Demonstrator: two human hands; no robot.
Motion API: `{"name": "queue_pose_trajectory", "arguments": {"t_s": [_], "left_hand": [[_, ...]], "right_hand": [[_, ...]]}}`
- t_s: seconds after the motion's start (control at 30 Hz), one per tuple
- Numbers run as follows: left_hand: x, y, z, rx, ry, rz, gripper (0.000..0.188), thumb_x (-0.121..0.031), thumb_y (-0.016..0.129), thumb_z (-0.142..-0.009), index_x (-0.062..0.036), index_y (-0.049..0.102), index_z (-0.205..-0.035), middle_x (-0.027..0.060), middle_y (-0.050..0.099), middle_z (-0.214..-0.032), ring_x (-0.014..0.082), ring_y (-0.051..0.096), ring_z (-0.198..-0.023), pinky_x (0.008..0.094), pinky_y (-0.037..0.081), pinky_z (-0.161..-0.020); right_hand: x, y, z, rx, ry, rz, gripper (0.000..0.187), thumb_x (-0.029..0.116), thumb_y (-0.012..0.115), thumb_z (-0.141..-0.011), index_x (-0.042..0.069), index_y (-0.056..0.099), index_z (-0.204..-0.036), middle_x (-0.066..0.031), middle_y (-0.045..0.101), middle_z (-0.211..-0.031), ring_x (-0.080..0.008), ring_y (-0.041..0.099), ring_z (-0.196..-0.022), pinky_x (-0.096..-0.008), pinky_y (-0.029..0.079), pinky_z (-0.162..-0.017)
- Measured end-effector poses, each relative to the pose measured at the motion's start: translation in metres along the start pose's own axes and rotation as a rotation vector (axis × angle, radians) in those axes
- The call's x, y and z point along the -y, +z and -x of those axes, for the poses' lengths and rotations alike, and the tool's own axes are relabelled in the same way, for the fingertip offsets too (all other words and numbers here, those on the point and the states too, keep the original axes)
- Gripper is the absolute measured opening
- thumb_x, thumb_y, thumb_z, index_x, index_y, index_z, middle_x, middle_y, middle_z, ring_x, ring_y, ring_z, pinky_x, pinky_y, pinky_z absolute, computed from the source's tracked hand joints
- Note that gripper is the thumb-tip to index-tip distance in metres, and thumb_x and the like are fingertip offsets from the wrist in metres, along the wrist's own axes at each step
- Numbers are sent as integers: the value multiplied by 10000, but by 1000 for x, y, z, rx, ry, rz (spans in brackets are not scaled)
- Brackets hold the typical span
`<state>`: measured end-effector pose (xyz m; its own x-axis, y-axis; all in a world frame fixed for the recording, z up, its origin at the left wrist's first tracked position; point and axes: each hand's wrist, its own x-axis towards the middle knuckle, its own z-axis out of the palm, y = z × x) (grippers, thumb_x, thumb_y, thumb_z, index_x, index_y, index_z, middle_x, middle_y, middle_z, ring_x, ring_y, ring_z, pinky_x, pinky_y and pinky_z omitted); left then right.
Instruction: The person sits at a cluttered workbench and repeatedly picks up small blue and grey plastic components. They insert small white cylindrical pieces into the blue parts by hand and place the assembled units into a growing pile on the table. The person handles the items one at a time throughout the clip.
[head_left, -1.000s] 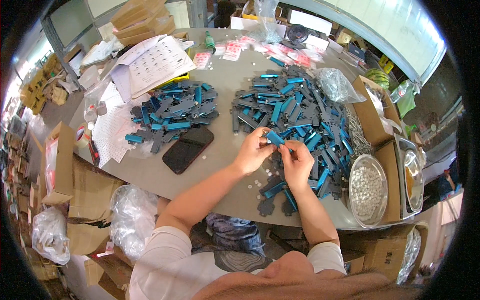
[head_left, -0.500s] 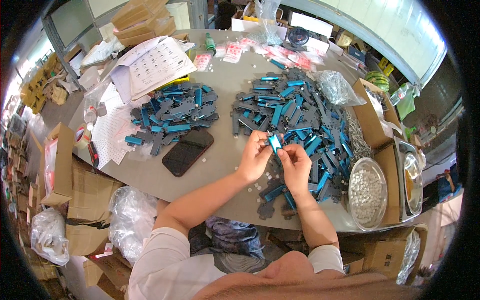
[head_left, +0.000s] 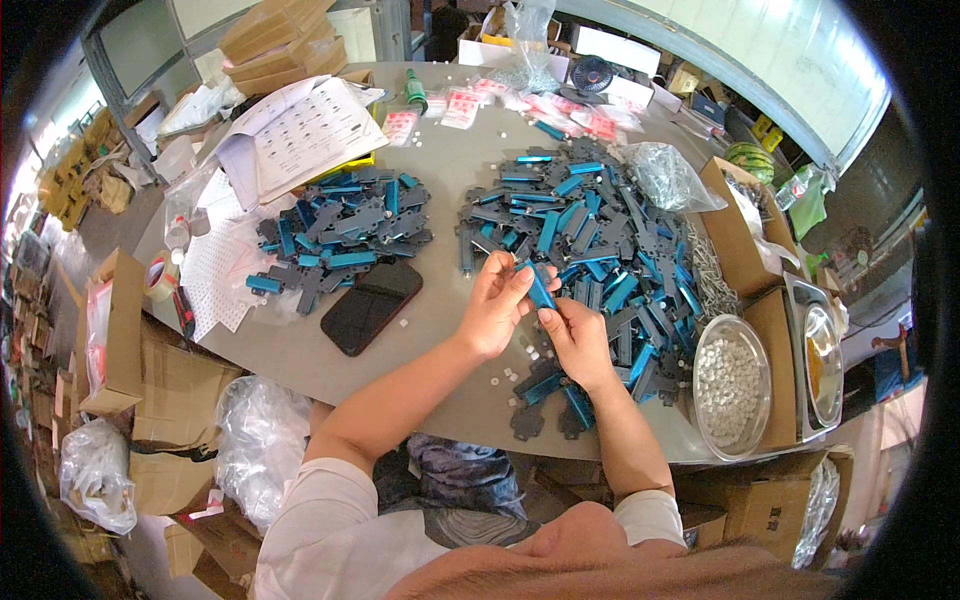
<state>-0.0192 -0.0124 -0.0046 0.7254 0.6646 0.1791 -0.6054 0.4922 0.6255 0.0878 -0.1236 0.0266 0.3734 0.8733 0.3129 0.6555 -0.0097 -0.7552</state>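
Note:
Above the table, in front of a big heap of loose parts, both hands hold one slim blue-and-dark-grey part (head_left: 539,287). My left hand (head_left: 493,308) pinches its upper end between thumb and fingers. At its lower end, my right hand (head_left: 578,342) grips it with thumb and fingertips. The part slants, its blue face showing; the fingers hide its ends. Many similar dark grey and blue parts form the right heap (head_left: 600,225), and a smaller left heap (head_left: 345,230) lies beyond a black phone (head_left: 372,307).
A clear bowl of small white plastic pieces (head_left: 730,390) stands at the right, near loose metal screws (head_left: 712,270) and an open cardboard box (head_left: 745,215). Printed sheets (head_left: 310,135) lie at the far left. Small red-and-white packets (head_left: 462,108) and a green bottle (head_left: 415,90) are at the back.
Both hands have shifted slightly nearer and left with the part. The blue face has turned and shines less. The left fingers have opened out a little around the upper end.

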Motion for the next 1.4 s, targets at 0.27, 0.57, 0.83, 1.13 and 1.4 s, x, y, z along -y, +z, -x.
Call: {"name": "queue_pose_trajectory", "arguments": {"t_s": [0.27,0.57,0.83,1.13,1.4], "left_hand": [[-13,-14,-7,-102,27,-421,177,-169,648,-894,-97,496,-948,59,628,-944,161,596,-882,285,478,-788],[-145,-92,-30,-608,600,-1837,325,-7,657,-765,-11,582,-1081,191,556,-999,367,575,-882,432,473,-781],[-90,-61,101,31,379,-2368,325,6,536,-743,50,555,-1064,176,584,-1119,343,546,-1033,385,466,-897],[-59,-58,103,169,195,-2011,363,-62,528,-824,13,528,-1180,193,546,-1221,364,480,-1143,379,422,-962],[-25,-31,82,672,251,-1855,560,-438,577,-873,-79,494,-1294,200,391,-1406,395,344,-1312,511,272,-1085]], "right_hand": [[-10,3,-4,58,67,1,285,218,642,-876,-20,558,-742,-161,542,-639,-316,527,-542,-375,406,-507],[3,-4,19,329,-232,300,124,16,568,-787,6,634,-891,-197,630,-855,-377,628,-824,-432,520,-704],[9,27,33,371,-291,652,130,-60,569,-713,-36,578,-841,-207,579,-926,-377,637,-854,-394,549,-756],[22,38,47,231,-148,282,295,-55,583,-750,-11,593,-1042,-226,596,-973,-419,603,-884,-449,518,-737],[36,14,85,42,-68,218,286,-34,607,-760,20,593,-1041,-193,605,-971,-401,610,-810,-444,501,-701]]}}
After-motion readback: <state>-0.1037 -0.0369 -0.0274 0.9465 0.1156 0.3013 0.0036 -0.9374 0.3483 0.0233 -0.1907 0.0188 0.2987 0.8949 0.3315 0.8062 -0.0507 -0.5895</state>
